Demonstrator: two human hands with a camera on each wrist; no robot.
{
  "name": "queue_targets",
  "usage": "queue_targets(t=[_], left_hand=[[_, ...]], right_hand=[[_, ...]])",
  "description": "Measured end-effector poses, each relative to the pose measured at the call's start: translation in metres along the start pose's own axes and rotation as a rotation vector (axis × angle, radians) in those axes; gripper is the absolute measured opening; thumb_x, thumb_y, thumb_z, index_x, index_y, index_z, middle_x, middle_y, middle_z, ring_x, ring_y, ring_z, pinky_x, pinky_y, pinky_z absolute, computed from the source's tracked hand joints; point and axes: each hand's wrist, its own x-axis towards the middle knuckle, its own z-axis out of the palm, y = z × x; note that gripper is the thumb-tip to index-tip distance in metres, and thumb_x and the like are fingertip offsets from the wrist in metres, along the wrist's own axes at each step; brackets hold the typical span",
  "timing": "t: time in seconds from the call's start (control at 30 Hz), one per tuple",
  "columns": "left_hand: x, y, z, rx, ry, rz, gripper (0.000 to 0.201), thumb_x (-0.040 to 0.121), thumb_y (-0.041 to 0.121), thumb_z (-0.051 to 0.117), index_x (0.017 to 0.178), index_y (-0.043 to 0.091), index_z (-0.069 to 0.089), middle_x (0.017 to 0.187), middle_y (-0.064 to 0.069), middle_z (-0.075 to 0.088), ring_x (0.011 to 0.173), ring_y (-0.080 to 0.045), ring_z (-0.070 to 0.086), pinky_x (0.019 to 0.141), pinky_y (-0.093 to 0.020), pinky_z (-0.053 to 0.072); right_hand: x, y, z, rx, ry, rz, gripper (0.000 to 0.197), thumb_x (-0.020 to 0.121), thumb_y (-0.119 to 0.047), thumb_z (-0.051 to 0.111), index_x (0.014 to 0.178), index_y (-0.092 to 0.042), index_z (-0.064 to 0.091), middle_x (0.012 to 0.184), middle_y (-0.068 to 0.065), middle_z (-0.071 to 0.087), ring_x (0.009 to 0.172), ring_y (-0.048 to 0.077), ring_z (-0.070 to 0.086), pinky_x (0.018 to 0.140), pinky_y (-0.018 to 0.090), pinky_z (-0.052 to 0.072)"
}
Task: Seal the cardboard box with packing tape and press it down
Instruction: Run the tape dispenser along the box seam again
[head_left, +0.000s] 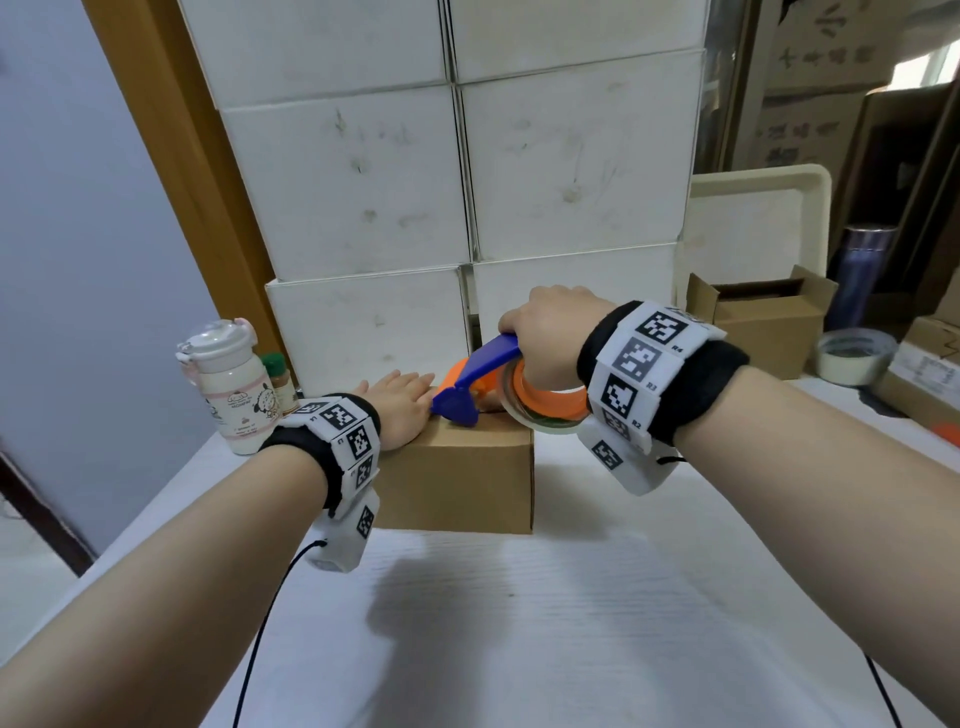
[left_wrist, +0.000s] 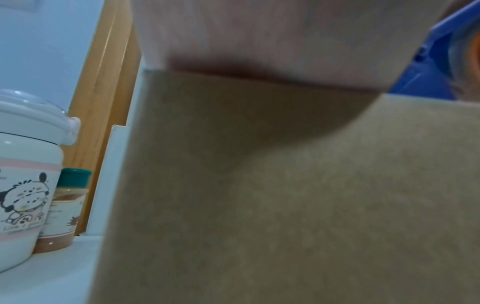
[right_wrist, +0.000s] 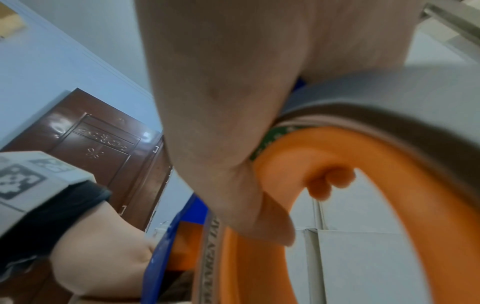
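A small brown cardboard box (head_left: 467, 478) stands on the white table, in front of a stack of white boxes. My left hand (head_left: 400, 402) lies flat on the left part of its top, fingers straight; the left wrist view shows the box's side (left_wrist: 285, 195) close up under my palm. My right hand (head_left: 550, 332) grips a blue and orange tape dispenser (head_left: 483, 376) with a roll of clear tape (head_left: 540, 415). The dispenser's blue nose rests on the box top, just right of my left fingers. In the right wrist view my fingers curl through the orange roll holder (right_wrist: 389, 185).
A white lidded cup (head_left: 231, 384) and a small green-capped bottle (head_left: 280, 382) stand left of the box. An open brown carton (head_left: 763, 317), a tape roll (head_left: 854, 356) and a dark flask (head_left: 862, 275) sit at the right. The white boxes (head_left: 467, 182) form a wall just behind.
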Motion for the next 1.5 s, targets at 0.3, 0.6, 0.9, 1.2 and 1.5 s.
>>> queue_targets(t=[0.3, 0.6, 0.9, 1.2, 1.5], left_hand=[[-0.003, 0.002, 0.000, 0.008, 0.006, -0.001, 0.051, 0.103, 0.030, 0.013, 0.153, 0.022, 0.009, 0.161, 0.005, 0.007, 0.149, -0.015, 0.000, 0.121, -0.043, 0.001], [-0.002, 0.001, 0.003, 0.000, 0.036, 0.016, 0.051, 0.103, 0.033, 0.015, 0.153, 0.022, 0.011, 0.160, 0.004, 0.012, 0.149, -0.015, 0.005, 0.121, -0.044, 0.006], [-0.004, 0.001, 0.001, -0.028, 0.041, 0.007, 0.053, 0.103, 0.035, 0.016, 0.153, 0.020, 0.011, 0.161, 0.003, 0.012, 0.149, -0.015, 0.007, 0.121, -0.043, 0.007], [0.000, -0.002, 0.005, -0.033, 0.051, -0.009, 0.055, 0.102, 0.043, 0.015, 0.153, 0.024, 0.011, 0.161, 0.004, 0.012, 0.149, -0.014, 0.008, 0.121, -0.041, 0.005], [0.001, 0.003, 0.004, -0.006, 0.026, -0.047, 0.054, 0.102, 0.042, 0.012, 0.153, 0.024, 0.009, 0.161, 0.004, 0.012, 0.149, -0.014, 0.005, 0.121, -0.046, -0.003]], right_hand=[[0.008, -0.016, -0.009, -0.057, -0.140, -0.016, 0.031, 0.086, -0.019, 0.053, 0.117, -0.015, 0.057, 0.097, 0.002, 0.058, 0.085, 0.021, 0.055, 0.071, 0.027, 0.044], [0.015, -0.017, -0.013, -0.128, -0.203, -0.086, 0.040, 0.090, -0.008, 0.051, 0.130, -0.016, 0.051, 0.108, 0.004, 0.057, 0.089, 0.020, 0.049, 0.075, 0.028, 0.037], [0.003, 0.009, -0.004, -0.028, -0.131, -0.126, 0.054, 0.086, 0.001, 0.045, 0.133, -0.025, 0.048, 0.116, 0.003, 0.062, 0.103, 0.024, 0.057, 0.075, 0.028, 0.037], [-0.014, 0.032, 0.003, -0.009, -0.078, -0.116, 0.051, 0.088, 0.001, 0.045, 0.132, -0.025, 0.050, 0.098, -0.003, 0.055, 0.086, 0.016, 0.048, 0.074, 0.027, 0.035], [-0.008, 0.031, 0.010, -0.032, -0.049, -0.122, 0.045, 0.087, -0.002, 0.048, 0.126, -0.023, 0.054, 0.104, 0.002, 0.063, 0.091, 0.020, 0.056, 0.074, 0.027, 0.039]])
